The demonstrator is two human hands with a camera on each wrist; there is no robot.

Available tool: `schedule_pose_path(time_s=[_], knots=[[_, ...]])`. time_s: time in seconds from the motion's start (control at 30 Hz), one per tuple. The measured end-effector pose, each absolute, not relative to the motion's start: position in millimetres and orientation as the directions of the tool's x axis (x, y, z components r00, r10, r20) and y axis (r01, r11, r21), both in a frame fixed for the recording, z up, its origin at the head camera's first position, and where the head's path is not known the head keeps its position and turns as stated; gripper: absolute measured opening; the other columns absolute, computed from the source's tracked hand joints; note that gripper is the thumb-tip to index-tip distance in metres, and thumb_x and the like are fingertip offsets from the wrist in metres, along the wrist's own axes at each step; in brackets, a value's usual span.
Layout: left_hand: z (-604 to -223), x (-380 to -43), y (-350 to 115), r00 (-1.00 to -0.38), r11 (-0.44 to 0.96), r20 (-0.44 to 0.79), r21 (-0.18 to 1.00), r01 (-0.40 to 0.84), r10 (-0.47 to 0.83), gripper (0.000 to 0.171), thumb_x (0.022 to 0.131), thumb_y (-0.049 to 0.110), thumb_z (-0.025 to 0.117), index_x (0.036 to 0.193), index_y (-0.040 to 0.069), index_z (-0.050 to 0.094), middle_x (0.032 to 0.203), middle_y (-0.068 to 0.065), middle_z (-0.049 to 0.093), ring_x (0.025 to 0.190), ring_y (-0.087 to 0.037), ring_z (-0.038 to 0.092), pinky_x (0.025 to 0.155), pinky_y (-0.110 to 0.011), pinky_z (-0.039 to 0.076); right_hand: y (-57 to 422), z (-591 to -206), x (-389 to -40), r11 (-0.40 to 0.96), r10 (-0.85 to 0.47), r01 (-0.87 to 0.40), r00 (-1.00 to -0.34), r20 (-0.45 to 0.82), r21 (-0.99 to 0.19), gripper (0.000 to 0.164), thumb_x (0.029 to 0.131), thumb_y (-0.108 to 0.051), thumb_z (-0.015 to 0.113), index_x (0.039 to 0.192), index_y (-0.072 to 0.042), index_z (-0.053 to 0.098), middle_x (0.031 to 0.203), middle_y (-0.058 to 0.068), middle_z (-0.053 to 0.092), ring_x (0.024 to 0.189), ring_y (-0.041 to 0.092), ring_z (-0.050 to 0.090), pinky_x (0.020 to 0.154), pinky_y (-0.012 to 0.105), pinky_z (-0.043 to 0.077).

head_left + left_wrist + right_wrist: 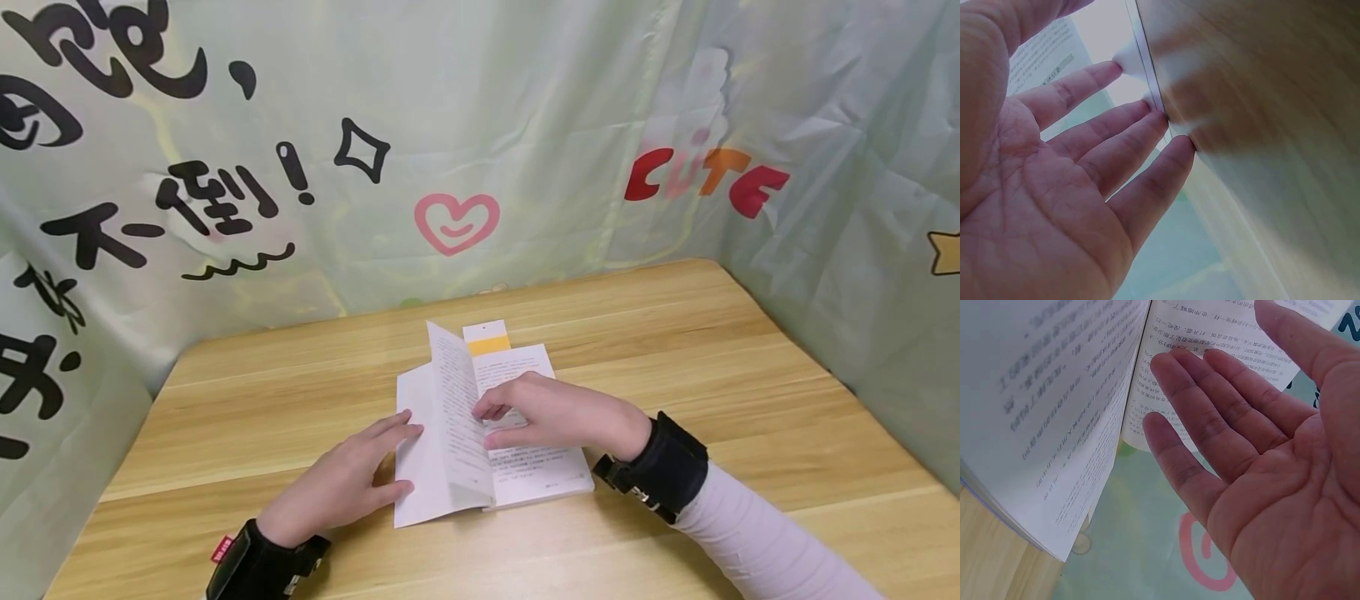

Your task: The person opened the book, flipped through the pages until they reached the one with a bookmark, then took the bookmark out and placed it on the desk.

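An open paperback book (534, 477) lies on the wooden table (675, 350). A few leaves (453, 392) stand half-turned near the spine. A white bookmark with a yellow band (487, 340) sticks out at the book's far edge. My left hand (352, 479) lies flat, its straight fingers pressing the book's left side; in the left wrist view the fingertips (1160, 119) touch the book's edge (1143, 59). My right hand (540, 412) rests on the right page, fingers relaxed, tips at the standing leaves. In the right wrist view the right hand (1241, 444) is spread before the printed pages (1054, 394).
A pale printed curtain (480, 150) with black characters, a pink heart and the word CUTE closes in the table at the back and on both sides. Bare wood (262, 392) lies left and right of the book. Black wrist straps (663, 475) sit on both arms.
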State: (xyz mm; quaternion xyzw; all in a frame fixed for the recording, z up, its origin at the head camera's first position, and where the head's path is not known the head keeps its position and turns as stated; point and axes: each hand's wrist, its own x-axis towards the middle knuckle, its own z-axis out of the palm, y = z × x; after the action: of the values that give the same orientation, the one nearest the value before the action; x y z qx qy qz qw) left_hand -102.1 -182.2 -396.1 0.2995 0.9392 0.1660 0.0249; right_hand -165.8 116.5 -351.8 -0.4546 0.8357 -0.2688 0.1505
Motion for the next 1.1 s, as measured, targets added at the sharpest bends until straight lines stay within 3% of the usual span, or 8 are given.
schedule_pose_path(time_s=[0.47,0.7,1.1], knots=[[-395.0,-102.6,-183.5,-0.824,0.779,0.047,0.301,0.55,0.564,0.064,0.084,0.036,0.074,0.138,0.011,0.052,0.146,-0.011,0.041,0.128,-0.024,0.043,0.097,-0.04,0.042,110.9,-355.7,-161.5,0.437,-0.851,-0.702,-0.525,-0.006,-0.562,0.04,0.091,-0.035,0.067,0.12,-0.008,0.066,0.115,-0.004,0.064,0.107,0.008,0.057,0.091,0.022,0.043],[-395.3,-103.1,-183.1,-0.831,0.785,0.039,0.308,0.538,0.554,0.068,0.085,0.042,0.071,0.144,0.021,0.046,0.145,-0.003,0.042,0.127,-0.016,0.043,0.099,-0.033,0.039,107.8,-362.2,-159.3,0.418,-0.86,-0.722,-0.51,0.016,-0.551,0.038,0.089,-0.036,0.068,0.117,-0.01,0.068,0.113,-0.005,0.064,0.107,0.006,0.056,0.091,0.021,0.043],[-396.2,-105.0,-185.1,-0.822,0.772,0.058,0.312,0.554,0.566,0.072,0.086,0.053,0.064,0.146,0.018,0.044,0.146,-0.005,0.04,0.131,-0.016,0.038,0.101,-0.032,0.037,104.8,-364.1,-156.7,0.395,-0.877,-0.782,-0.478,0.057,-0.483,0.035,0.089,-0.037,0.067,0.113,-0.012,0.07,0.111,-0.007,0.061,0.105,0.006,0.054,0.092,0.021,0.041]])
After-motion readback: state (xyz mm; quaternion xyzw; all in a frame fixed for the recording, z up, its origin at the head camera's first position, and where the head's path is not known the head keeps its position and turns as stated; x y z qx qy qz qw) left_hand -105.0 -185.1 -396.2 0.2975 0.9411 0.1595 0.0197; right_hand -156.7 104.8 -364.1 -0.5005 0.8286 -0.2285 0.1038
